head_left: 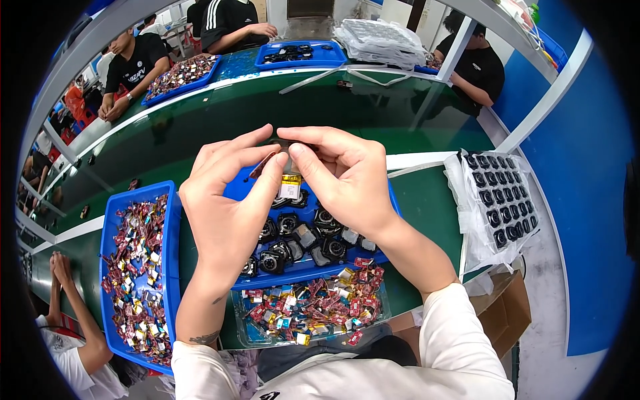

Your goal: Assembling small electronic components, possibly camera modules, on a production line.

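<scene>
My left hand (230,180) and my right hand (347,177) meet above the blue tray, fingers and thumbs pinched around a small dark watch case (288,142), mostly hidden by the fingers. A reddish circuit strip (263,166) shows by the left fingertips. Below the thumbs hangs a small silver battery (290,187) with a yellow band; whether it is joined to the case I cannot tell. Under my hands, the blue tray (393,200) holds several black watch cases (272,261). Nearer me, a clear tray (241,320) is heaped with red circuit boards and batteries (343,293).
Left of me stands a long blue tray (172,267) of boards with batteries. At right, a white-wrapped tray (467,227) holds rows of black cases. Beyond a white rail runs a green conveyor (220,133). Other people work across it; a co-worker's hands (60,269) rest at left.
</scene>
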Demonstrator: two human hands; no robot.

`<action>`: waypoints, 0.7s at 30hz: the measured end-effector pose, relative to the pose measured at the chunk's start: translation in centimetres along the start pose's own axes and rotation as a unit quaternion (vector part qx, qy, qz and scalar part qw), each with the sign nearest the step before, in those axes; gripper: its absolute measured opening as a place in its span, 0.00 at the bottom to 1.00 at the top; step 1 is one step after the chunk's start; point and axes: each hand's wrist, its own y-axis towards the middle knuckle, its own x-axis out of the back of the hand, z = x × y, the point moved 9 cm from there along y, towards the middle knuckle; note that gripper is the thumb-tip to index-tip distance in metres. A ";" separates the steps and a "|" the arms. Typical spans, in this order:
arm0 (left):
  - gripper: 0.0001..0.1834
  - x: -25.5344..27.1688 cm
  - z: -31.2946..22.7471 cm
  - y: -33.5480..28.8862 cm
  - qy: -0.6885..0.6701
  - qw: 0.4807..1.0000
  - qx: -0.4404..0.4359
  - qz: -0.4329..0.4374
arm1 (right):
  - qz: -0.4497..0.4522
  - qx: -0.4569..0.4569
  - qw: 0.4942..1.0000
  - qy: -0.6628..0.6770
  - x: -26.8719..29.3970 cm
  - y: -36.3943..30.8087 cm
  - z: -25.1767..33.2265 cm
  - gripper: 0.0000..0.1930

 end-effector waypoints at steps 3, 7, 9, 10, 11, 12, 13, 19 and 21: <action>0.05 0.8 -0.6 0.3 0.033 0.998 -0.039 -0.026 | -0.014 0.002 1.000 -0.002 0.9 0.6 0.1 0.10; 0.05 0.2 0.3 0.3 0.002 1.000 0.020 0.018 | -0.007 -0.018 1.000 0.023 1.2 0.8 0.1 0.10; 0.04 0.2 0.1 0.4 0.014 0.999 0.017 0.039 | 0.001 -0.022 1.000 0.020 1.1 0.8 0.2 0.10; 0.04 0.0 0.0 0.4 0.026 0.998 0.014 0.061 | 0.004 -0.033 0.999 0.033 1.0 0.8 0.1 0.10; 0.04 0.1 0.0 0.3 0.026 0.998 0.014 0.061 | 0.006 -0.045 0.998 0.045 1.0 0.7 0.0 0.09; 0.04 -0.5 1.5 0.1 -0.110 0.984 0.109 0.087 | 0.006 -0.044 0.998 0.045 1.0 0.7 0.1 0.09; 0.05 -1.5 2.7 -0.5 -0.242 0.942 0.202 0.111 | 0.006 -0.031 0.999 0.014 1.0 0.6 0.4 0.09; 0.06 -2.0 3.4 -0.7 -0.293 0.926 0.217 0.095 | 0.018 0.011 1.000 -0.017 0.6 0.3 1.4 0.10; 0.05 -2.1 3.5 -0.7 -0.293 0.928 0.215 0.087 | 0.020 0.023 1.000 0.005 0.5 0.3 1.5 0.11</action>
